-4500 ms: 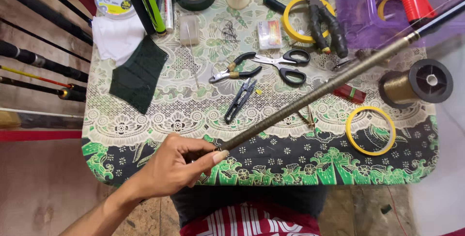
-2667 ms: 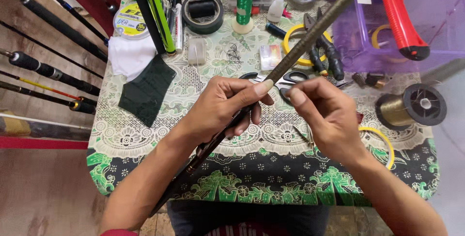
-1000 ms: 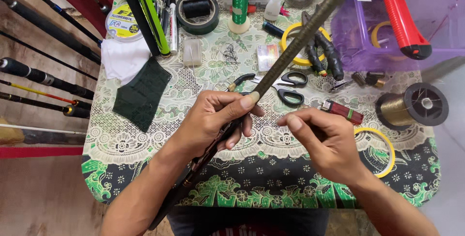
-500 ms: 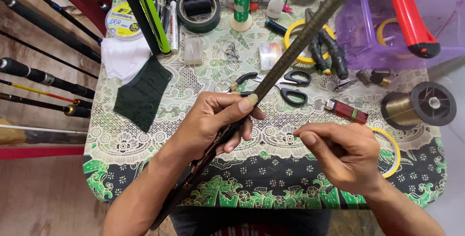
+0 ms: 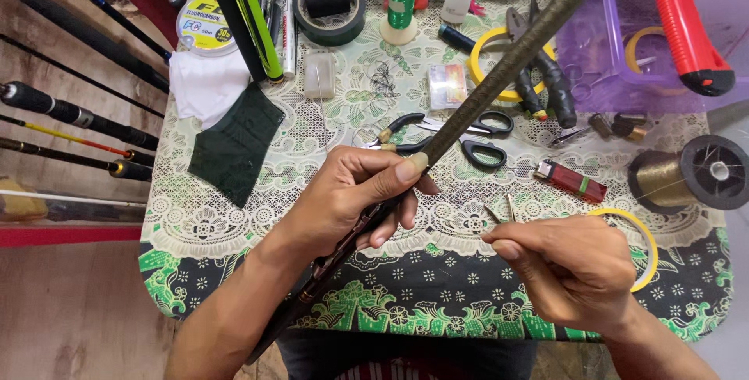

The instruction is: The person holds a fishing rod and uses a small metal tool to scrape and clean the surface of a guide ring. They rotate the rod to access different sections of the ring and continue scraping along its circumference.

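Observation:
My left hand (image 5: 359,197) is closed around a long dark fishing rod blank (image 5: 499,76) wrapped in olive thread, with the thumb pressed on the wrap. The rod runs from my lap up to the top right. My right hand (image 5: 569,271) is to the right of the rod, its fingers pinched on a thin thread that I can barely see. A small metal rod guide (image 5: 503,210) lies on the cloth just above that hand.
The small table (image 5: 234,302) has a green patterned cloth. On it lie scissors (image 5: 468,126), a red lighter (image 5: 571,181), a spool of gold thread (image 5: 686,173), yellow tape rings (image 5: 647,243), black tape (image 5: 328,5) and pliers (image 5: 546,76). Several rods (image 5: 70,115) lean at the left.
My right hand has come off the rod and moved down and to the right, away from my left hand. My left hand keeps its hold on the rod.

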